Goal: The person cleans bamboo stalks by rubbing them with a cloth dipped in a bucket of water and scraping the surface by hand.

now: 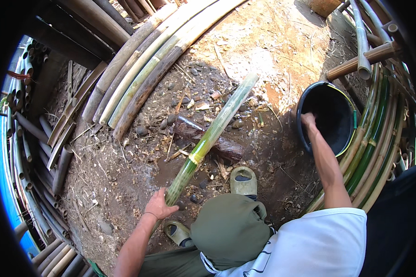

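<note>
Left hand (159, 206) grip closed round green bamboo pole (212, 134); right hand (308, 120) inside black bucket (344, 138), grip unclear.

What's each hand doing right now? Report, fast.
Left hand: closed around the green bamboo pole.
Right hand: inside the black bucket; grip cannot be told.

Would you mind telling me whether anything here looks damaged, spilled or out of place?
The ground around the short dark log is dark and wet-looking. The green bamboo pole rests slanted across that log, held by the left hand. Nothing looks damaged.
</note>
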`<state>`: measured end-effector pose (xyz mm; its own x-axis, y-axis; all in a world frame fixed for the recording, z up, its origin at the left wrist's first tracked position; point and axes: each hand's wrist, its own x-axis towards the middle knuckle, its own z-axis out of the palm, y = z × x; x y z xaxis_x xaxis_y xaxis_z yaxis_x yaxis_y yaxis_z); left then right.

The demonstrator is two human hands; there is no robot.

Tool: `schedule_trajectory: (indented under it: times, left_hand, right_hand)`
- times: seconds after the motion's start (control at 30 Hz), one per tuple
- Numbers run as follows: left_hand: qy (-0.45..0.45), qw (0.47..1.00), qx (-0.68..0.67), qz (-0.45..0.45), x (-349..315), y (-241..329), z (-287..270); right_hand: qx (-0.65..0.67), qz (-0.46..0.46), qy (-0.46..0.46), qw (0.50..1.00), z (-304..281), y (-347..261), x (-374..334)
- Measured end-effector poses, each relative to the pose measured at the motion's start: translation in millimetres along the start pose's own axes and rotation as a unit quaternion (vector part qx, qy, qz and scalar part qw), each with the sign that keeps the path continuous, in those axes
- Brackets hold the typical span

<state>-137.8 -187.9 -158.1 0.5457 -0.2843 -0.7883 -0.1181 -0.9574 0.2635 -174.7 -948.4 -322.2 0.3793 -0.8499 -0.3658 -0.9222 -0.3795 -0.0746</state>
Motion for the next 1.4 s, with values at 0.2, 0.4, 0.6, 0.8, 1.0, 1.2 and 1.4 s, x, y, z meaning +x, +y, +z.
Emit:
schedule_trajectory:
  times: [0.2,0.4,0.6,0.8,1.0,1.2,1.4]
  left_hand:
    - [0.169,0.979,-0.074,-0.082,3,27,28]
    - [0.174,0.979,-0.105,-0.033,32,62,13]
    - [0.21,0.973,-0.076,-0.061,48,69,19]
    - [0.236,0.966,-0.078,-0.069,43,68,26]
    - [0.257,0.962,-0.083,-0.042,44,69,36]
    - [0.242,0.963,-0.109,-0.036,39,69,40]
    - [-0.061,0.924,-0.377,0.001,59,23,10]
  right_hand:
    - [0.564,-0.051,-0.336,0.752,-53,-97,-132]
    - [0.596,-0.324,-0.205,0.706,-142,-133,-274]
    - [0.259,-0.571,0.094,0.773,-4,-226,-410]
    - [0.23,-0.605,0.206,0.734,76,-254,-384]
    - [0.152,-0.526,0.258,0.796,11,-285,-169]
    - [0.112,-0.481,0.246,0.834,-8,-323,-149]
    - [0.1,-0.519,0.258,0.809,9,-324,-197]
